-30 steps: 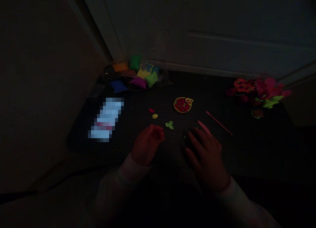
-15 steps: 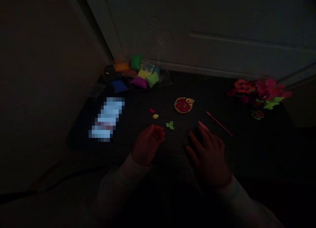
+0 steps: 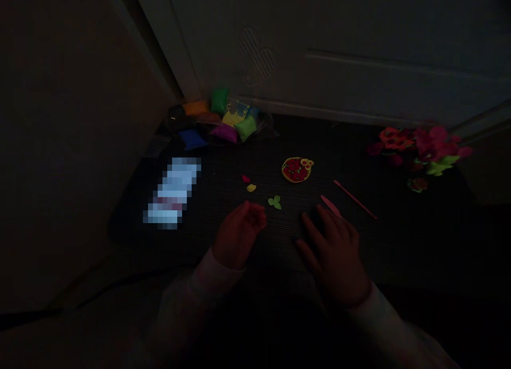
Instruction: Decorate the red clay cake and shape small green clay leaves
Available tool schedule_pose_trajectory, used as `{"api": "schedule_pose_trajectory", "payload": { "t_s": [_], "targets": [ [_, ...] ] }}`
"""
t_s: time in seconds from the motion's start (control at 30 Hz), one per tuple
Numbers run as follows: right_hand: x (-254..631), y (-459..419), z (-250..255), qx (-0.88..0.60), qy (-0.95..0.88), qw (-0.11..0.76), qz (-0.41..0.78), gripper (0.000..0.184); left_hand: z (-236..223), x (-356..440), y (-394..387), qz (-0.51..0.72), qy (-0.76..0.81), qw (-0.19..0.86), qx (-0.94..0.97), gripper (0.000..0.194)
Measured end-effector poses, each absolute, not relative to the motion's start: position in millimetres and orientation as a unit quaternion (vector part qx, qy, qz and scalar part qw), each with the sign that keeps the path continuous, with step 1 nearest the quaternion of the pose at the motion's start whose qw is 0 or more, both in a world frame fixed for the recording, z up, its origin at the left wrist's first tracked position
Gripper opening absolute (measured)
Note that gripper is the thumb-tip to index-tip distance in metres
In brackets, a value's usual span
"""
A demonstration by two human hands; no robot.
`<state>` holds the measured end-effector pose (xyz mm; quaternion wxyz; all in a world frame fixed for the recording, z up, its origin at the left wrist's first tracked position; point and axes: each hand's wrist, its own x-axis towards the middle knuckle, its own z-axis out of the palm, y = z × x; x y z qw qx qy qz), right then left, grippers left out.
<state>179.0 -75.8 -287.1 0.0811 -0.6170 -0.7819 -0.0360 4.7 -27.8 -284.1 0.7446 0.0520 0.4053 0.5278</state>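
My left hand [image 3: 239,235] rests on its side on the dark table, loosely curled, a gap showing between thumb and fingers and nothing visible inside. My right hand [image 3: 335,254] lies palm down with its fingers spread; what is under it is hidden. Just beyond its fingers, a pink clay knife [image 3: 329,205] is partly covered by the hand. Between my hands and a little farther off lies a green three-leaf clay piece [image 3: 274,202]. Near it are a small yellow clay piece [image 3: 251,188] and a red one [image 3: 246,179]. Farther back sits a round yellow-rimmed clay piece [image 3: 296,170] filled with red.
A thin pink tool [image 3: 355,199] lies to the right. At the back left are bagged packs of coloured clay [image 3: 225,133]. A lit, pixelated phone-like screen [image 3: 172,193] is at left. Pink, red and green clay flowers [image 3: 433,145] stand at back right. Light is very dim.
My right hand has shifted slightly back and forth over the table. A tiny pale green bit by its fingertips is out of sight now. My left hand has stayed still.
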Motion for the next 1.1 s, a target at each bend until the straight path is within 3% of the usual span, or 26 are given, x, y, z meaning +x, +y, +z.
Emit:
{"api": "schedule_pose_trajectory", "payload": {
  "t_s": [1.1],
  "targets": [
    [179, -73, -286, -0.615, -0.783, 0.089, -0.022, 0.035, -285, 5, -28, 0.528, 0.404, 0.745, 0.059, 0.021]
  ]
}}
